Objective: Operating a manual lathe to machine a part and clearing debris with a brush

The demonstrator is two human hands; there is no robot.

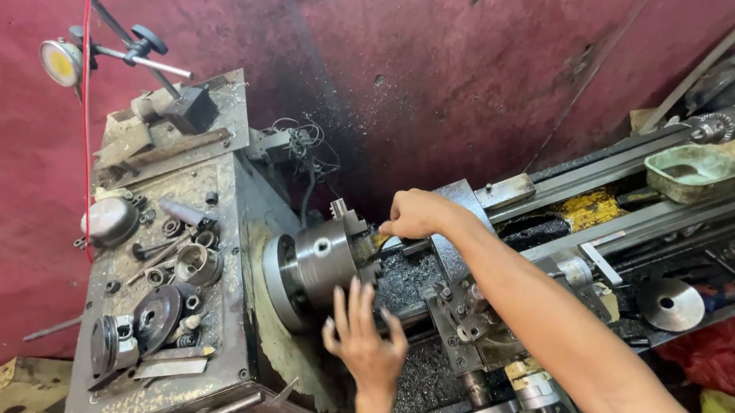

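A metal lathe fills the view, with its steel chuck [318, 264] at the centre. My right hand [414, 214] reaches over the carriage and pinches a small metal workpiece [374, 242] at the chuck's jaws. My left hand [363, 333] sits just below the chuck, fingers spread and pointing up, close to the chuck's rim and holding nothing. The tool post [465, 313] stands under my right forearm. Dark metal chips lie on the bed below the chuck.
The headstock top [225, 201] carries rings, bearings, discs and a round tin. A dial indicator on a stand [62, 61] sits at the top left. A shallow metal bowl [692, 171] rests on the lathe bed at right, near the tailstock [724, 124]. A red wall is behind.
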